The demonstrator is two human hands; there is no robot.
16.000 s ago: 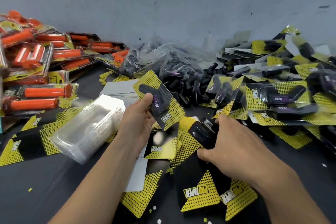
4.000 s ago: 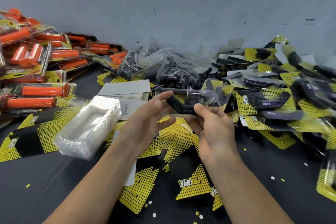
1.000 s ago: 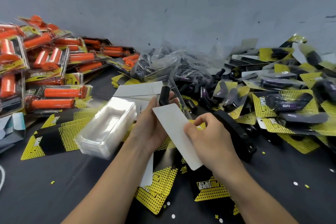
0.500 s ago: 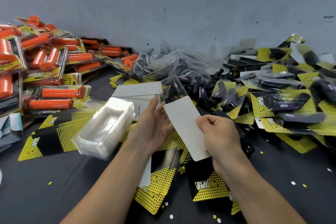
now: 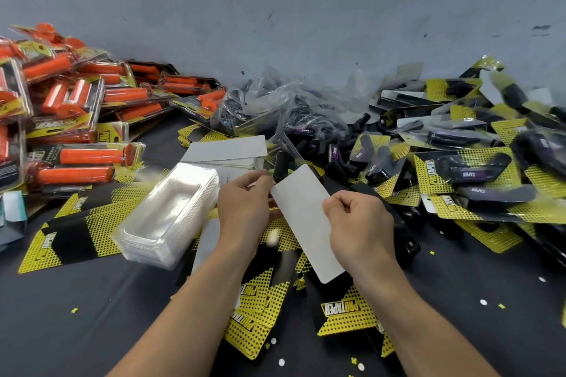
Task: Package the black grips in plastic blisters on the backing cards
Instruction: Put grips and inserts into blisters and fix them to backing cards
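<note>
Just below the white backing card (image 5: 306, 217) I hold, a yellow-and-black card (image 5: 346, 312) on the desk (image 5: 76, 315) reads "PRO TAPER" in black letters, upside down to me. The neighbouring card (image 5: 251, 312) to its left carries the same brand, turned sideways. Far left, a flat card (image 5: 61, 242) shows "TAPER" running along its end. Among the orange packs, one yellow header (image 5: 107, 135) reads "PRO". On my right, a packed black grip (image 5: 471, 167) bears a purple label reading "TAPER", and its card (image 5: 428, 177) reads "PRO TAPER" up the left edge. A bagged grip (image 5: 303, 131) further back shows "TAPER" too.
</note>
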